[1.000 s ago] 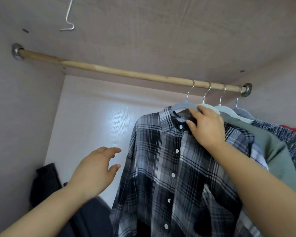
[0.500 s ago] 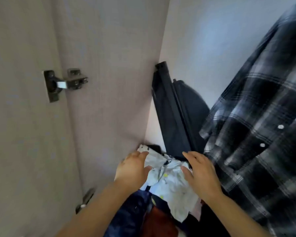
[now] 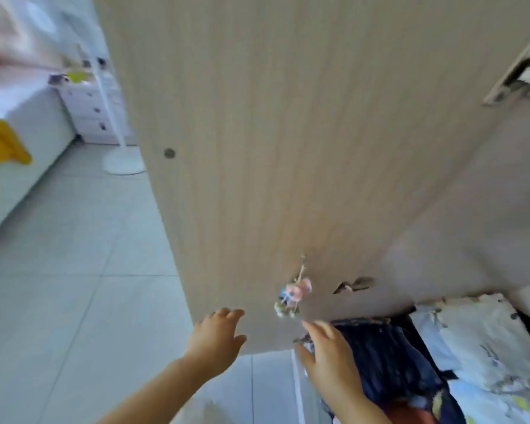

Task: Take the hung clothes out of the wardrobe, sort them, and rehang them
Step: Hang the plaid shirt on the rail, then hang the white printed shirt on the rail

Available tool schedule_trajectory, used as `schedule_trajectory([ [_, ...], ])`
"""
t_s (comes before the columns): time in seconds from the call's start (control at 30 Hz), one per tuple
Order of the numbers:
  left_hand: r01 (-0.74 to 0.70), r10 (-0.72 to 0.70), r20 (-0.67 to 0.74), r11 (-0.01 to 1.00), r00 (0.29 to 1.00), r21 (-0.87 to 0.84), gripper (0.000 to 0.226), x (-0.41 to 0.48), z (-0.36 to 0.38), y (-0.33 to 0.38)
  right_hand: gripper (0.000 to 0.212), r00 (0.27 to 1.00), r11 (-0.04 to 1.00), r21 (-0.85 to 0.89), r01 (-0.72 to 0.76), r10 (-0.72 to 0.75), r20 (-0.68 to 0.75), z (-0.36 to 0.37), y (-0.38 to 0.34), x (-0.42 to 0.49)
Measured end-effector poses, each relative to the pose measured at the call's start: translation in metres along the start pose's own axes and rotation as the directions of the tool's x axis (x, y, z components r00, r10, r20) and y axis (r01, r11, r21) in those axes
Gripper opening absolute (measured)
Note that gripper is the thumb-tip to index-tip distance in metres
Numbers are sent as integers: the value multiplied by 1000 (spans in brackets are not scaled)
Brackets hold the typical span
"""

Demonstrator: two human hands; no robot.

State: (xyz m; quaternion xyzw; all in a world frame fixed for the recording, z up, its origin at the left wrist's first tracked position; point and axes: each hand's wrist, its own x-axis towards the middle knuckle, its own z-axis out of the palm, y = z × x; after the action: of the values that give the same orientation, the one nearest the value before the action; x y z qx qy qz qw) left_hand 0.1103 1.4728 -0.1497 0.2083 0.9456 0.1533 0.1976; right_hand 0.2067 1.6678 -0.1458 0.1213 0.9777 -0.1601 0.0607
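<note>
Left hand and right hand have left the pale garment, both spread by the door edge.

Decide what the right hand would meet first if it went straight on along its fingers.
Probably the small pink-and-blue trinket dangling just beyond the right hand, then the wardrobe door; depth is unclear.

The left hand and right hand have left the white printed cloth, fingers now spread by the wardrobe door.
</note>
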Motion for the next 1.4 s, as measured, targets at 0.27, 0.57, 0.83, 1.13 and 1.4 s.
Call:
schedule_trajectory([
  [0.27,493,-531,-177,843,829,-217,50,-122,-7,-103,49,808,832,-3,554,-537,243,50,-128,23],
  [0.57,668,-813,-253,578,525,-469,50,-227,-28,-227,47,511,550,79,831,-812,282,98,-318,26],
  [0.83,682,-876,-255,479,409,-553,50,-262,-65,-355,47,411,444,39,895,-857,310,139,-479,49],
  [1.13,705,-891,-247,454,382,-546,50,-246,-119,-470,48,394,429,42,902,-861,322,170,-600,111],
  [1.4,758,-926,-238,378,295,-532,50,-181,-190,-605,48,356,403,93,910,-878,318,205,-734,223],
])
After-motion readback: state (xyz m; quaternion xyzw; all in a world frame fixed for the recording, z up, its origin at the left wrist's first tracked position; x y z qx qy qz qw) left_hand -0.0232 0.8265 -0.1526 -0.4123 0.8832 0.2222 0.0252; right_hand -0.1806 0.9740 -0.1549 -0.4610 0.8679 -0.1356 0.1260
